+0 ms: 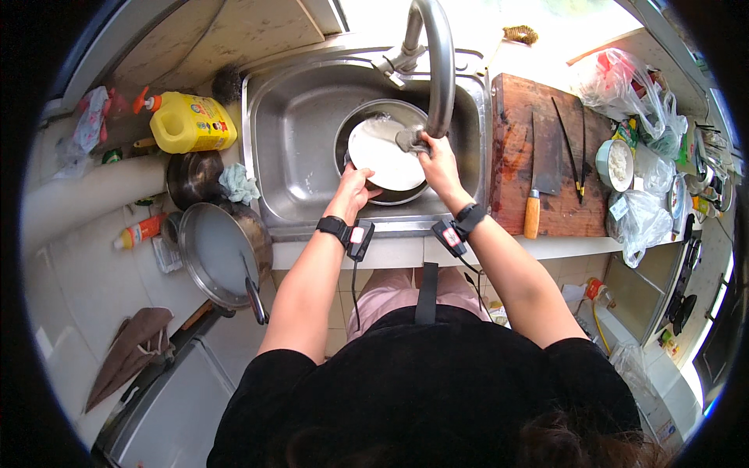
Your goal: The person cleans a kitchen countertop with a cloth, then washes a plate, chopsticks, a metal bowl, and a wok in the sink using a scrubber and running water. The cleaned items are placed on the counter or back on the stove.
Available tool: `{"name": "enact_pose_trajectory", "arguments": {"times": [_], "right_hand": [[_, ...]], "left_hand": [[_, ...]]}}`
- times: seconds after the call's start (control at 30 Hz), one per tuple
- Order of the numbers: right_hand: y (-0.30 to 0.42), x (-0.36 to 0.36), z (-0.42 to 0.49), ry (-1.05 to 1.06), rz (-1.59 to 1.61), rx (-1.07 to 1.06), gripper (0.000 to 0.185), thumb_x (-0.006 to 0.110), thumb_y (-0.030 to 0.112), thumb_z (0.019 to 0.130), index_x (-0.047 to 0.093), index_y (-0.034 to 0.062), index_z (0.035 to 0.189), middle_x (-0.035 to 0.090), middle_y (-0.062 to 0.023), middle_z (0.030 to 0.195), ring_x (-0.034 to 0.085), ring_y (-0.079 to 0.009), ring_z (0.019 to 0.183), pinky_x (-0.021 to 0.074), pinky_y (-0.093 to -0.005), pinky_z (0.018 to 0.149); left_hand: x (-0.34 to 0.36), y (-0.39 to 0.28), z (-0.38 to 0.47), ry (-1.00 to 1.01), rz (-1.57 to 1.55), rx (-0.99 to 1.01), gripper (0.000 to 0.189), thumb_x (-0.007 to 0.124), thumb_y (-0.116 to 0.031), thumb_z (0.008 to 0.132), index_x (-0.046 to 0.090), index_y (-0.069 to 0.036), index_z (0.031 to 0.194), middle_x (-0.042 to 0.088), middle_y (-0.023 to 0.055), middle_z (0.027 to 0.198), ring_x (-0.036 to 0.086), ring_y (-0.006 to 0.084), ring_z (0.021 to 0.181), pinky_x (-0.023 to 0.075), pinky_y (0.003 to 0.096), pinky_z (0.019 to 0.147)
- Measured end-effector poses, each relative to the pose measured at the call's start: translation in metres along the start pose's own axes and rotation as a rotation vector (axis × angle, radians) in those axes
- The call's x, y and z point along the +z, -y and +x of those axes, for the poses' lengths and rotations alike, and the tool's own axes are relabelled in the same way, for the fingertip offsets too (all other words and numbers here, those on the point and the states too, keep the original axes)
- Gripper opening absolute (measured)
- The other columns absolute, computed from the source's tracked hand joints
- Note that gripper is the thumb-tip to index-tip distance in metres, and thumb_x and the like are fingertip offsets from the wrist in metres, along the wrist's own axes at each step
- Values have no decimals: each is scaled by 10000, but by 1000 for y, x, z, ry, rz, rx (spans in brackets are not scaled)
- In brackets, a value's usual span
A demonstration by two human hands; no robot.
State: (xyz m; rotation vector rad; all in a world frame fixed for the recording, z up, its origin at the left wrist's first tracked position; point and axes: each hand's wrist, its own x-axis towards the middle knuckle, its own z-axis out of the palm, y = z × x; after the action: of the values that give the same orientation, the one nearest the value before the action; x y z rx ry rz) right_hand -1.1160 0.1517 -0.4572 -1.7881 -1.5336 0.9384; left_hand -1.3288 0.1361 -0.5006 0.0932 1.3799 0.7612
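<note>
My left hand (354,188) grips the lower left rim of a white plate (383,161), thumb on top and fingers below. The plate lies tilted over a round metal basin (399,110) with water in it, inside the stainless steel sink (292,134). In my right hand (436,161) is a grey-brown scrubbing cloth or pad (411,140), held against the plate's upper right part. The curved faucet (442,70) arches above, just over that hand. Both wrists wear black straps with small devices.
A cleaver (547,155) and black chopsticks or tongs (567,143) lie on the wooden cutting board (512,181) at right, beside a bowl of rice (617,164) and plastic bags (641,219). At left stand a yellow jug (190,123) and a metal pan (219,251) of cloudy water.
</note>
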Motion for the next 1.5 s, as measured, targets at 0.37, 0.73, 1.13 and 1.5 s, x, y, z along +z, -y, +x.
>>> {"name": "enact_pose_trajectory", "arguments": {"times": [0.37, 0.73, 1.13, 1.5], "right_hand": [[8, 35, -2, 126, 71, 144, 775, 722, -34, 833, 390, -3, 1533, 500, -216, 1375, 667, -229, 974, 550, -331, 901], [39, 22, -16, 256, -192, -61, 212, 666, 39, 836, 679, 81, 1043, 658, -175, 1014, 671, -378, 987, 542, -469, 865], [34, 27, 5, 170, -237, -73, 165, 674, 84, 826, 710, 81, 987, 690, -181, 1058, 690, -376, 982, 552, -469, 855], [5, 25, 4, 211, -363, -114, 119, 673, 149, 860, 725, 100, 955, 712, -174, 901, 709, -386, 872, 563, -461, 825]], "left_hand": [[4, -8, -105, 193, -84, 157, 575, 525, -18, 989, 335, -147, 1516, 499, 126, 1429, 555, 304, 1277, 575, 561, 949], [10, -7, -121, 80, -26, 237, 440, 516, -149, 1069, 379, -66, 1478, 534, 160, 1405, 592, 313, 1249, 576, 565, 971], [10, -15, -126, 111, 35, 215, 455, 505, -196, 1085, 356, -88, 1501, 511, 136, 1443, 568, 305, 1292, 570, 576, 985], [4, -25, -127, 30, 76, 263, 463, 512, -72, 1040, 372, -78, 1481, 532, 154, 1405, 603, 305, 1232, 606, 526, 917]]}}
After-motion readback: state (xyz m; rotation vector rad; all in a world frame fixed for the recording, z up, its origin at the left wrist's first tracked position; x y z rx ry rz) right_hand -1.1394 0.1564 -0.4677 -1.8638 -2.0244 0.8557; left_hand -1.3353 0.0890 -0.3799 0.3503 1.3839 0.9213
